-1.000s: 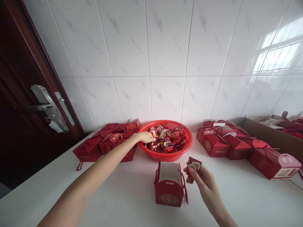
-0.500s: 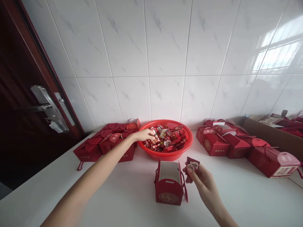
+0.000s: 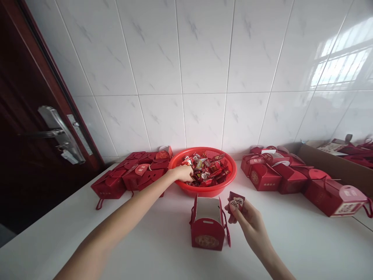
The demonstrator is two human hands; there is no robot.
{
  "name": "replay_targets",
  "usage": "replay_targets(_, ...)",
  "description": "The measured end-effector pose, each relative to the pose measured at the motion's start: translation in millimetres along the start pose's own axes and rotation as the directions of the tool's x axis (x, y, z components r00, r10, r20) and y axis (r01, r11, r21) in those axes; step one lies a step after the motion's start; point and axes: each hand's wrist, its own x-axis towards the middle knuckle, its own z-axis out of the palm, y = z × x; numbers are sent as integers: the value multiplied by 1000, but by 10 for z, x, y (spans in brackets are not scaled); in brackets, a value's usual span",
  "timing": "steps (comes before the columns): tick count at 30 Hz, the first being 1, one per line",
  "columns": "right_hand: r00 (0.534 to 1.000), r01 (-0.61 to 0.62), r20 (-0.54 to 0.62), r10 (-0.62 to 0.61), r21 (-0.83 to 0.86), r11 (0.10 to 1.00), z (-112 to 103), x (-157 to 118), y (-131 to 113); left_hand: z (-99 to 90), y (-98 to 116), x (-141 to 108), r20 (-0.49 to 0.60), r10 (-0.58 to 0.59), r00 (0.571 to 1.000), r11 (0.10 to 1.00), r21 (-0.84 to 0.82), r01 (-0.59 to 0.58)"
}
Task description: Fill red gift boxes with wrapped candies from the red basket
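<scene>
My left hand [image 3: 184, 173] reaches into a red plastic basket [image 3: 201, 191] of wrapped candies [image 3: 207, 171]. Its fingers are curled down among the wrappers, and what they hold, if anything, is hidden. My right hand [image 3: 247, 219] pinches a dark red candy packet [image 3: 236, 201] with pale lettering between thumb and fingers. Between my hands and nearer to me stands a red gift box [image 3: 207, 234] with its top open, a pale inside and a red cord at its side. The right hand is just to the right of this box.
Closed red boxes [image 3: 109, 186] are grouped on the white table [image 3: 151, 245] at the left, and more red boxes [image 3: 265, 178] at the right. A cardboard carton [image 3: 329, 160] stands at the far right. Behind is a tiled wall; a dark door is on the left.
My left hand has moved slightly right and down, deeper into the candies, with its fingers now curled down. My right hand keeps its pinch on the packet, nearly in the same place.
</scene>
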Motion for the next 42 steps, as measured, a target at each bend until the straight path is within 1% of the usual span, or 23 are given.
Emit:
replay_targets(4, 1000, 0, -7, 0, 13, 1000, 0, 3, -4, -3, -30, 3, 53, 1, 999, 994, -109, 5)
replay_targets(5, 1000, -3, -5, 3, 21, 1000, 0, 3, -5, -21, -32, -7, 48, 11, 999, 990, -138, -4)
replay_targets(7, 1000, -13, 6, 13, 43, 999, -3, 2, -12, -66, -22, -37, 3, 37, 999, 969, -245, -35)
replay_targets(9, 999, -27, 29, 25, 72, 997, -6, 0, -28, -110, 10, -75, -76, 61, 995, 910, -404, -87)
replay_targets(11, 998, -46, 49, 41, 106, 993, -7, 0, -48, -139, 74, -117, -142, 72, 987, 824, -549, -139)
replay_targets(13, 997, -66, 60, 58, 144, 987, -5, 3, -65, -149, 175, -166, -168, 90, 982, 759, -627, -177)
replay_targets(16, 995, -85, 64, 74, 193, 977, -3, 12, -77, -127, 381, -258, -186, 146, 972, 700, -675, -234)
replay_targets(21, 994, -104, 56, 92, 273, 957, -12, 26, -93, -45, 744, -442, -190, 284, 940, 649, -683, -334)
replay_targets(25, 993, -113, 64, 96, 357, 927, -19, 26, -127, 34, 924, -518, -187, 359, 914, 651, -652, -389)
replay_targets(28, 994, -104, 75, 80, 409, 907, -18, 19, -158, 102, 1006, -522, -173, 384, 907, 670, -625, -402)
replay_targets(31, 992, -113, 102, 76, 432, 895, -17, 10, -187, 170, 1090, -521, -146, 406, 902, 728, -545, -416)
replay_targets(34, 991, -115, 114, 72, 439, 891, -21, 6, -200, 213, 1160, -509, -105, 473, 875, 754, -465, -464)
replay_targets(36, 992, -112, 108, 71, 448, 887, -28, 6, -199, 199, 1156, -467, -98, 511, 854, 750, -436, -498)
replay_targets(38, 992, -116, 97, 80, 458, 882, -39, 9, -194, 131, 1072, -382, -135, 504, 853, 764, -393, -513)
replay_targets(40, 992, -122, 75, 98, 467, 876, -52, 12, -188, 12, 894, -261, -199, 437, 877, 808, -341, -480)
replay_targets(42, 991, -130, 52, 120, 479, 868, -64, 16, -179, -129, 648, -131, -262, 314, 913, 877, -289, -385)
